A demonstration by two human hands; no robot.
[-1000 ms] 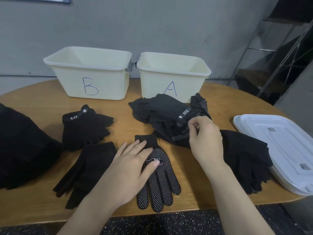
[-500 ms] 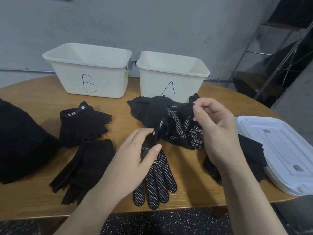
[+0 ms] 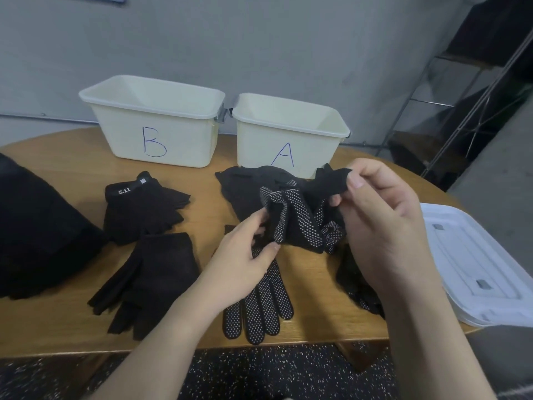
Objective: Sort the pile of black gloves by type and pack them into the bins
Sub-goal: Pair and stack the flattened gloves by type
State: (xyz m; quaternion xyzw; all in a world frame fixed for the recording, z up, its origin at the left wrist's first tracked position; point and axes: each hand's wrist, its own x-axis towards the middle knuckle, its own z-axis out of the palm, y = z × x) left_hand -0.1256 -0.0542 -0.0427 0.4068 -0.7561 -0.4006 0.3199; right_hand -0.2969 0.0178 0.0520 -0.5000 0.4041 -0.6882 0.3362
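Both hands are up over the middle of the table, working one crumpled dotted glove (image 3: pixel 297 220) between them. Her, or his, right hand (image 3: pixel 383 235) pinches the plain black cuff end of it between thumb and fingertips, lifted highest, just in front of the bin marked A (image 3: pixel 291 140). The left hand (image 3: pixel 245 264) pinches the lower, bunched edge of the same glove, thumb and forefinger closed on the fabric. The glove hangs twisted between the two grips, white grip dots showing, raised clear of the wood.

Directly beneath it a second dotted glove (image 3: pixel 259 310) lies flat, fingers pointing toward the near table edge, partly covered by the left wrist. Behind the held glove sits a loose heap of black gloves (image 3: pixel 245 186), against bin A's front. More dark gloves (image 3: pixel 357 284) lie under the right forearm.

To the left, a fingerless glove with a "5.11" label (image 3: pixel 141 209) lies by itself, and just nearer, a plain black glove (image 3: pixel 150 281) touches its lower edge. Bin B (image 3: pixel 155 122) stands beside bin A at the far side of the wooden table (image 3: pixel 57 327). A dark folded cloth (image 3: pixel 37 229) covers the left end; white lids (image 3: pixel 476 267) are stacked at the right.
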